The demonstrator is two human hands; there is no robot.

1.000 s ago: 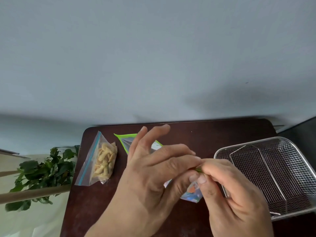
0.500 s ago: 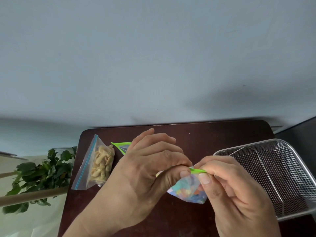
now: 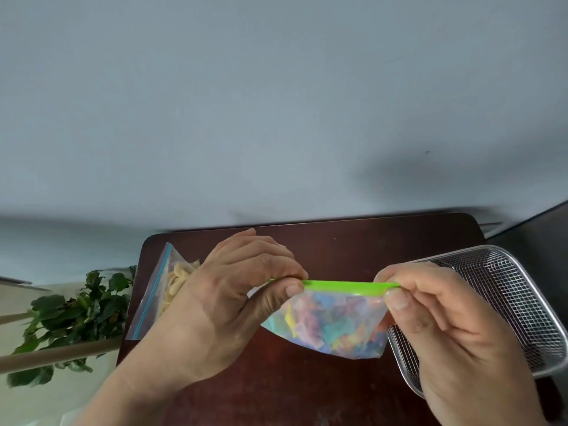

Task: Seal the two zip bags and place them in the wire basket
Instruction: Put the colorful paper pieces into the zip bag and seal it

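Observation:
A zip bag with a green zip strip (image 3: 335, 321), filled with colourful pieces, hangs above the dark table. My left hand (image 3: 227, 305) pinches the strip's left end and my right hand (image 3: 436, 321) pinches its right end, so the strip is stretched level between them. A second zip bag with a blue strip (image 3: 159, 290), holding pale pasta-like pieces, lies on the table's left side, partly hidden behind my left hand. The wire basket (image 3: 516, 305) stands at the right, behind my right hand, with nothing visible in it.
The dark brown table (image 3: 368, 241) stands against a pale blue wall. A leafy green plant (image 3: 76, 315) sits past the table's left edge. A dark surface lies to the right of the basket.
My hands have drawn apart along the green strip, the right one sliding to the right end. The colourful bag now hangs spread out between them; before it was bunched under my fingers.

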